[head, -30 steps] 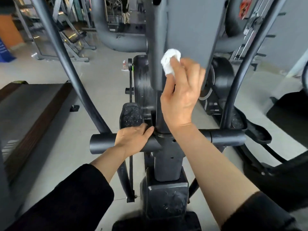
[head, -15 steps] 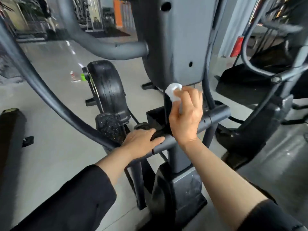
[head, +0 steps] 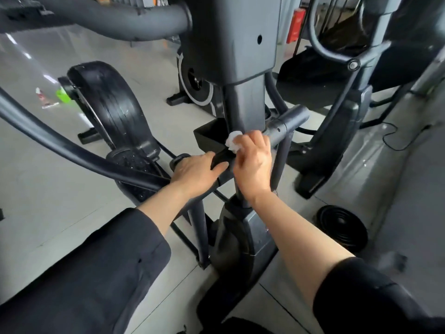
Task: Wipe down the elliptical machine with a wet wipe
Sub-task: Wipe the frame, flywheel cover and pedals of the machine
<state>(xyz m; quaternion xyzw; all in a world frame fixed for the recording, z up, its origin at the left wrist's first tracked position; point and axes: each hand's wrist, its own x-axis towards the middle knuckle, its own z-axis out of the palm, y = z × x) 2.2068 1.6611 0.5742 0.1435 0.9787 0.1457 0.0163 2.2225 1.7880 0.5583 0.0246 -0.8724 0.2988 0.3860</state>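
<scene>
Head view, right hand [head: 252, 169] pinching wet wipe [head: 233, 141] against elliptical post [head: 248, 104], left hand [head: 197, 173] gripping crossbar [head: 286, 121]

Pretty clearly a gym: the elliptical machine [head: 243, 56] sits on a pale tiled floor [head: 48, 184], with a second black exercise machine [head: 361, 100] just right of it and a red fire extinguisher [head: 295, 26] behind that elliptical.
</scene>
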